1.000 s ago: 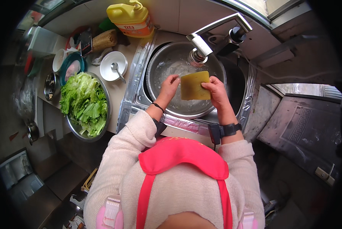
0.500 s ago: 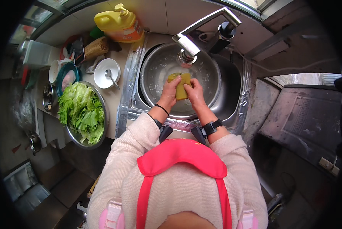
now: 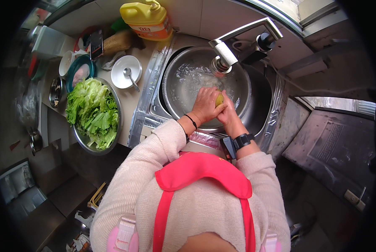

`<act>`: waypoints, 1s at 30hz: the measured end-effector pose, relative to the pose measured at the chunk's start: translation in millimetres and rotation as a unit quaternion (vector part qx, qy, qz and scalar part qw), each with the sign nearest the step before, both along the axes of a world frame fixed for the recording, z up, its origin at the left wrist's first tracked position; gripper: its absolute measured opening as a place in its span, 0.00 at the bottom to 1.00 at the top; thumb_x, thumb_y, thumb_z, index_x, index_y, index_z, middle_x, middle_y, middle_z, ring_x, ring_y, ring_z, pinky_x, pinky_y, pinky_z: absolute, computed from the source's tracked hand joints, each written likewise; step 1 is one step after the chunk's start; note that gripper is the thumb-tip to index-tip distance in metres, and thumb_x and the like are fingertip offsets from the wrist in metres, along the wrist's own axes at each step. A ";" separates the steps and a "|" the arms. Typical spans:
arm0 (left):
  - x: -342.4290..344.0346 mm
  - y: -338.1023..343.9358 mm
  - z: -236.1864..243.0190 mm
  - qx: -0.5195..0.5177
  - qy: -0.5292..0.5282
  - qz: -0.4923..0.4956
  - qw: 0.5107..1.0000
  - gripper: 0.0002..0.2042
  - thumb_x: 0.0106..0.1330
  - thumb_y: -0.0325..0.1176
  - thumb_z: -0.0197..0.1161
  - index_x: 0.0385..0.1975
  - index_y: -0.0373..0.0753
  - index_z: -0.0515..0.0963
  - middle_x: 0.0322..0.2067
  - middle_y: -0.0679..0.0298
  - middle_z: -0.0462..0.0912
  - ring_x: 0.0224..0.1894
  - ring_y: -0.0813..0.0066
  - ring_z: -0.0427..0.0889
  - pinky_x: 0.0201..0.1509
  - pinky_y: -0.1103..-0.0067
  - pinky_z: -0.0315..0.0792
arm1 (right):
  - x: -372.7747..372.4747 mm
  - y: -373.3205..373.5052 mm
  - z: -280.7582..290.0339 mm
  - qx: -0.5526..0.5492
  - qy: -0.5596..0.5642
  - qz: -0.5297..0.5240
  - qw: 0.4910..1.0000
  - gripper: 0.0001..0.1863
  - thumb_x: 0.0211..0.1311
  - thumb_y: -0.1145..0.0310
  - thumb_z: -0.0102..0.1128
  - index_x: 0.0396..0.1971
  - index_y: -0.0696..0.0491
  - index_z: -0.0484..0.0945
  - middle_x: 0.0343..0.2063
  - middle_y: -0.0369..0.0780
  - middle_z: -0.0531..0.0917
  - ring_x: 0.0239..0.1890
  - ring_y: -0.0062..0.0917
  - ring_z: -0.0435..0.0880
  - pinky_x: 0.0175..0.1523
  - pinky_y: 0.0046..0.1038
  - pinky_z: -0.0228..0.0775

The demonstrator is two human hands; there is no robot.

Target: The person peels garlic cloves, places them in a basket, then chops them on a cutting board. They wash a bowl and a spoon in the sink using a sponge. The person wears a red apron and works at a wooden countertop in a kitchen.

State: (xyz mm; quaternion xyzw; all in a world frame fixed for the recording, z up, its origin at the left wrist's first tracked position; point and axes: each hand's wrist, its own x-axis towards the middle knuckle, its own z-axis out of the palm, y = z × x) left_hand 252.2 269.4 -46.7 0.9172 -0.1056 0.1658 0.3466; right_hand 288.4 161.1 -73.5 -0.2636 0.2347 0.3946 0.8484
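Over a round steel basin [image 3: 166, 88] of water in the sink, my two hands are pressed together. Between them shows a small part of a smooth yellow-green piece [image 3: 219, 100], whose kind I cannot make out; the fingers hide most of it. My left hand [image 3: 204, 103] is closed over it from the left, its back turned up. On the other side my right hand [image 3: 228, 110] is closed around it too, touching the left. Just beyond them hangs the faucet head [image 3: 221, 64], and the water below is rippled with bubbles.
Left of the sink stands a steel bowl heaped with green leaves [image 3: 93, 111]. Behind it are a white bowl with a spoon [image 3: 126, 72], a teal basin [image 3: 75, 71] and a phone [image 3: 96, 44]. A yellow jug [image 3: 147, 20] stands against the wall.
The yellow-green piece was held flat and spread between both hands; now it is squeezed between them and mostly hidden. My hands have shifted right and slightly nearer. The whole view has shifted a little.
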 end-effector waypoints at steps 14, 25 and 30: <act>29.3 -9.6 -0.3 -0.193 0.197 0.112 0.955 0.12 0.60 0.38 0.48 0.23 0.34 0.68 0.24 0.45 0.74 0.30 0.43 0.72 0.33 0.60 0.65 | 0.7 14.5 19.7 -0.238 -0.074 0.036 0.968 0.17 0.64 0.52 0.40 0.33 0.48 0.73 0.26 0.33 0.75 0.23 0.20 0.73 0.22 0.23 0.62; 24.6 -6.3 -34.3 -0.224 0.320 0.137 0.910 0.16 0.59 0.43 0.48 0.30 0.33 0.72 0.31 0.43 0.75 0.37 0.46 0.74 0.40 0.65 0.67 | -6.3 15.2 5.4 -0.299 -0.061 0.151 0.940 0.23 0.61 0.44 0.35 0.26 0.48 0.69 0.12 0.33 0.67 0.08 0.18 0.61 0.11 0.20 0.47; 11.9 10.2 -10.1 -0.270 0.302 0.000 0.914 0.25 0.53 0.36 0.56 0.51 0.37 0.61 0.50 0.47 0.67 0.53 0.53 0.67 0.54 0.71 0.63 | 6.1 -3.6 15.5 -0.254 0.002 0.203 0.946 0.28 0.61 0.39 0.29 0.29 0.49 0.68 0.13 0.35 0.67 0.09 0.20 0.62 0.11 0.20 0.49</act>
